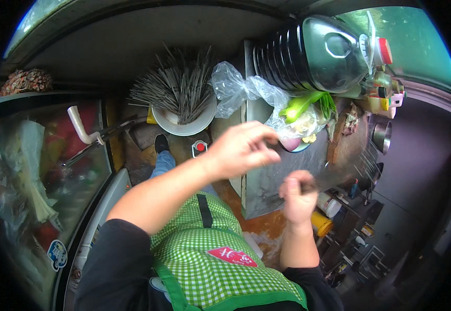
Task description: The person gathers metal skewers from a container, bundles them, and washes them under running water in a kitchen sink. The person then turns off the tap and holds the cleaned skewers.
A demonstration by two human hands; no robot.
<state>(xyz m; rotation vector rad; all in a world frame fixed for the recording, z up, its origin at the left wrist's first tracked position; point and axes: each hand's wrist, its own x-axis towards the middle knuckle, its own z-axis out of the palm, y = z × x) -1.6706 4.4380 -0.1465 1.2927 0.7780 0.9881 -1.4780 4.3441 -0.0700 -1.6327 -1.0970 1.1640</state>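
Note:
My right hand (298,196) is closed round the handle of a knife (336,175). Motion blurs its broad dark blade, which points away to the right over the grey counter (264,190). Bent fingers and a separate thumb show on my left hand (245,147), which hangs over the counter's left edge with nothing visible in it. Just beyond that hand, a purple onion (291,144) and a small yellow piece (310,138) sit in a dish (302,148). A pale green vegetable (303,105) lies over a clear plastic bag (266,91) behind them.
A wooden chopping board (340,136) bears a scrap resembling meat (352,119). Behind stands a large plastic jug (326,54) of dark liquid. A metal basin (184,128) holds thin sticks (179,89). At left is a glass-fronted cabinet (46,175); buckets (320,223) stand at lower right.

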